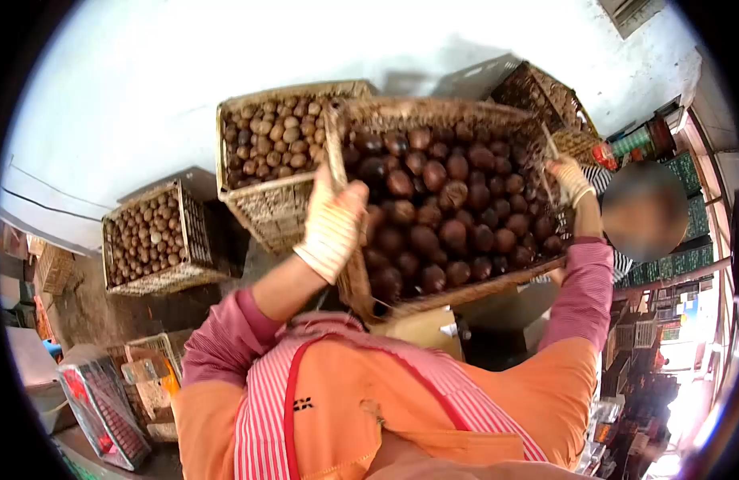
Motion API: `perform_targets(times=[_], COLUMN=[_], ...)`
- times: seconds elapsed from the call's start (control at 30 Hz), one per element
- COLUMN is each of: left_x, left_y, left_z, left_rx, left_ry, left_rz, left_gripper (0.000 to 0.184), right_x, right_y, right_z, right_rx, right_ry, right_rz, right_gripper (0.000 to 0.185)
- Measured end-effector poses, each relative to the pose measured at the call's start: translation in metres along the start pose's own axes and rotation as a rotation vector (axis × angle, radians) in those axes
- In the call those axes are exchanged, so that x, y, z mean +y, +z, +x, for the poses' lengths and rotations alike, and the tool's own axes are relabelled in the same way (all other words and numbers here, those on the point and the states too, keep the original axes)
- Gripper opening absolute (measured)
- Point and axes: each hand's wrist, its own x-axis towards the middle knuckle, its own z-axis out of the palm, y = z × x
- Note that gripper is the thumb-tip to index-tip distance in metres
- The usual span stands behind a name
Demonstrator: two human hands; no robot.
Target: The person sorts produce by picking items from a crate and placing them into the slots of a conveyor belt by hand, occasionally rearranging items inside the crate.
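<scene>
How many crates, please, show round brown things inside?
3: the held crate, between left hand and right hand; the middle crate, beyond its left side; the left crate, farther left. Others may be hidden.

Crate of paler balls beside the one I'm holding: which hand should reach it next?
Left, probably: your left hand grips the held crate beside the paler-filled crate; your right hand holds the opposite end.
</scene>
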Motion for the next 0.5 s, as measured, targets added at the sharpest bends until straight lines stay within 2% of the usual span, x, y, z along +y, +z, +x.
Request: perform_targets(times=[0.03, 0.07, 0.1, 0.13, 0.17, 0.2, 0.23, 0.27, 0.3, 0.33, 0.37, 0.4, 0.5], left_x=[0.019, 0.027, 0.031, 0.03, 0.033, 0.028, 0.031, 0.033, 0.036, 0.044, 0.06, 0.057, 0.069], left_y=[-0.018, -0.031, -0.033, -0.026, -0.024, -0.02, -0.017, -0.013, -0.014, -0.002, 0.015, 0.02, 0.032], left_z=[-0.005, -0.004, -0.004, -0.015, -0.026, -0.028, -0.022, -0.016, -0.021, -0.045, -0.072, -0.077, -0.075], left_rx=[-0.002, 0.024, 0.011, -0.004, 0.015, 0.139, 0.136, 0.133, 0.085, 0.103, 0.124, 0.143, 0.16], left_ry=[-0.108, -0.14, -0.173, -0.171, -0.14, -0.131, -0.114, -0.098, -0.103, -0.102, -0.045, -0.037, 0.011], left_rz=[0.019, 0.02, -0.053, -0.096, -0.133, -0.025, -0.016, -0.007, -0.066, -0.065, -0.016, -0.01, 0.08], left_gripper=[0.029, 0.024, 0.027, 0.033, 0.039, 0.052, 0.054, 0.057, 0.058, 0.059, 0.06, 0.064, 0.068], right_x=[-0.036, -0.058, -0.064, -0.032, -0.035, -0.039, -0.042, -0.038, -0.044, -0.019, 0.011, 0.011, 0.003], right_y=[0.003, -0.002, -0.009, -0.042, -0.044, -0.046, -0.049, -0.042, -0.035, -0.056, -0.061, -0.062, -0.048], right_z=[-0.038, -0.062, -0.077, -0.06, -0.065, -0.069, -0.074, -0.075, -0.092, -0.07, -0.034, -0.057, -0.054], right_rx=[-0.009, 0.042, 0.094, -0.068, -0.067, -0.063, -0.056, -0.154, -0.149, -0.175, -0.234, -0.189, -0.203], right_ry=[0.079, 0.023, -0.035, -0.124, -0.168, -0.212, -0.256, -0.324, -0.334, -0.274, -0.359, -0.387, -0.333], right_rz=[0.017, -0.046, -0.107, -0.109, -0.164, -0.219, -0.273, 0.045, 0.16, -0.068, -0.008, 0.077, 0.24], right_gripper=[0.042, 0.045, 0.049, 0.059, 0.061, 0.063, 0.066, 0.064, 0.061, 0.06, 0.061, 0.061, 0.06])
